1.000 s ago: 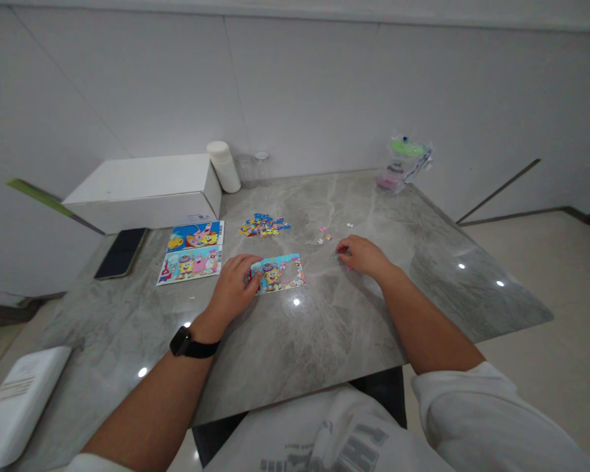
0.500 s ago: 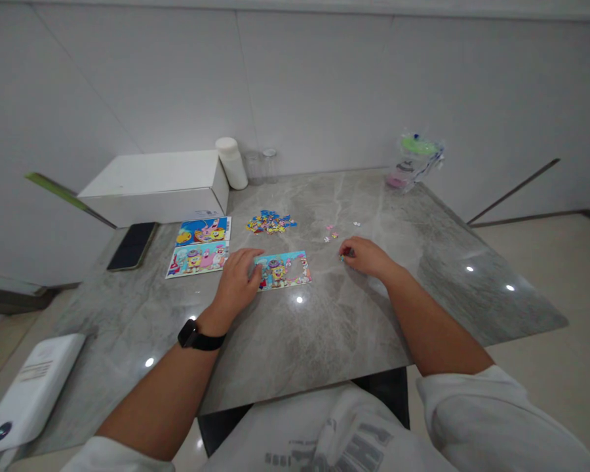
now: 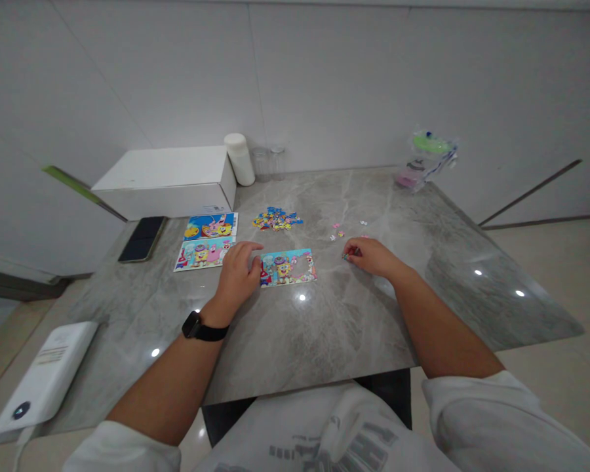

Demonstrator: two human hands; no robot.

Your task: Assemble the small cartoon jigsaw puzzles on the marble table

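Note:
A partly filled jigsaw puzzle (image 3: 280, 270) lies flat on the table, with a gap in its right half. My left hand (image 3: 238, 274) rests at its left edge, fingers spread and curved, the thumb by the border. To the right of the puzzle, my right hand (image 3: 366, 257) pinches a small puzzle piece (image 3: 345, 256) at the fingertips, low over the table. Just beyond that hand are several loose pieces (image 3: 341, 234). A pile of mixed puzzle pieces (image 3: 276, 219) sits behind the puzzle. The picture card (image 3: 205, 252) lies left of it, its near right corner partly hidden by my left hand.
A white box (image 3: 164, 180), a white bottle (image 3: 240, 160) and clear glasses (image 3: 276, 162) stand along the wall. A phone (image 3: 142, 240) lies at the left, and a white device (image 3: 46, 377) with a cable is nearer. A plastic bag (image 3: 427, 160) sits at the back right.
The view has shifted slightly, so everything appears a little further right. My left hand has drawn slightly back from the puzzle's left edge. My right hand still pinches the piece in much the same place.

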